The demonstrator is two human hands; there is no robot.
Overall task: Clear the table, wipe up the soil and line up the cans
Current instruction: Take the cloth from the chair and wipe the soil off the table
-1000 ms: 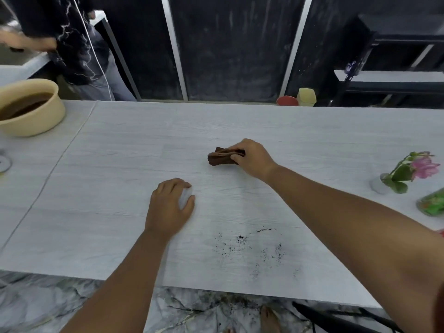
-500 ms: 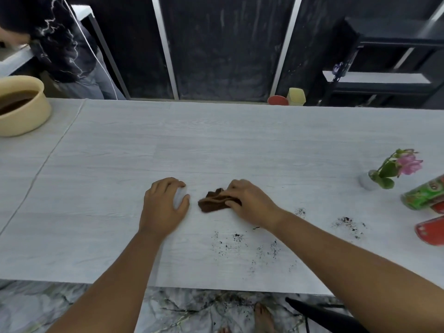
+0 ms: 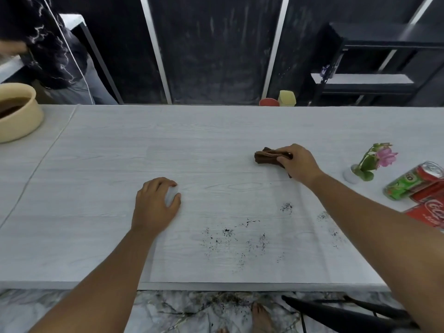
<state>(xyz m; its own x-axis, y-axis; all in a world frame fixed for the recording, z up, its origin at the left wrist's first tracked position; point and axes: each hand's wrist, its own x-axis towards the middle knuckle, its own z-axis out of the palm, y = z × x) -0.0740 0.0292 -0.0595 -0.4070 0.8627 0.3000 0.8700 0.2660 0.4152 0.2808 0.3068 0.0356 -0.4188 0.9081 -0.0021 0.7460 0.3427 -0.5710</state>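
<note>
From the head camera, the pale wood-grain worktop [image 3: 108, 164] filled most of the picture. The right hand [image 3: 296, 163] was stretched forward over the far right part of it, and its fingers [image 3: 283, 161] were closed on a bunched brown cloth [image 3: 266, 157], which lay on the surface under the hand. The left hand [image 3: 155, 205] rested palm down nearer the front edge, and its fingers were curled around a small pale object [image 3: 171, 196]; most of that object was covered, so I could not tell what it was.

The soil [image 3: 227, 233] was still on the worktop: dark crumbs were scattered in thin patches near the front edge, between the two forearms, and a few more specks lay to the right of the right forearm. The cloth was well apart from these crumbs, farther back.

At the right edge the cans lay on their sides, close together: a green can [image 3: 406, 186] and a red can [image 3: 430, 209] just in front of it, with another red one partly visible behind. Just beside them, to the left, stood a small white vase with a pink flower [image 3: 384, 156]. At the far left of the worktop sat a beige bowl [image 3: 21, 123] with something brown inside. Behind that corner stood another person in a dark patterned top [image 3: 48, 44].
</note>
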